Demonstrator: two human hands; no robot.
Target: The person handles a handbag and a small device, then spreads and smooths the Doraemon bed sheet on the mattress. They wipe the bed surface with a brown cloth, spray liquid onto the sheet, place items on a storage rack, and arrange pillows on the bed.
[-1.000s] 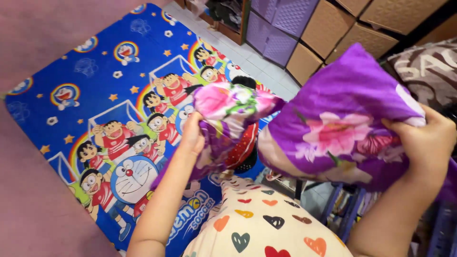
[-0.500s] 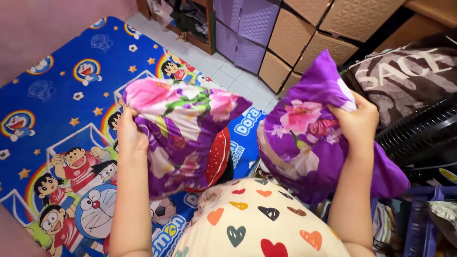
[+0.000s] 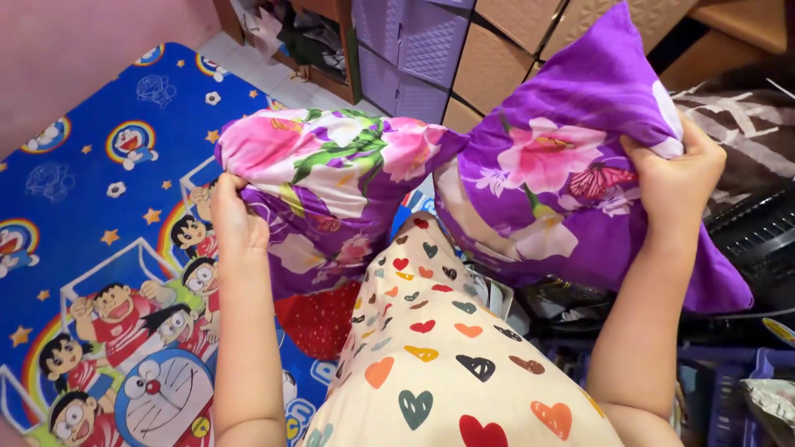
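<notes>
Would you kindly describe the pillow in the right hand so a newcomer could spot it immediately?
Start at the blue cartoon mat and look right, past the heart-print fabric. The right hand grips a stuffed purple pillow. Unlike the limp floral cover in the left hand, it is plump.
</notes>
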